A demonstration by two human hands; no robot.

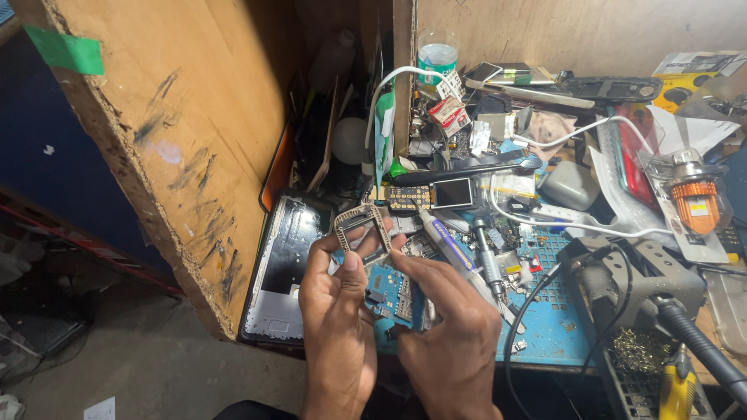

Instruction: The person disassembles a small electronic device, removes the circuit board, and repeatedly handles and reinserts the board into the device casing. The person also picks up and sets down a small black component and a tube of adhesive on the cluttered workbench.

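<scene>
The small grey phone frame (362, 230) is being held up over the near left part of the blue work mat (554, 327), with a blue circuit board (389, 292) showing just below it between the two hands. To the far left, a tall chipboard panel (179, 132) is standing on edge, and a dark phone back shell (284, 268) is leaning against its foot. The left hand (336, 327) is pinching the frame's lower left side with thumb and fingers. The right hand (447, 334) is closing its fingers on the frame's lower right edge and the board. Beside it a white tube (455, 253) is lying slanted on the mat. Farther right, a white cable (576, 225) is curving over the clutter, and an orange-capped bulb (692, 198) is sitting near the edge.
</scene>
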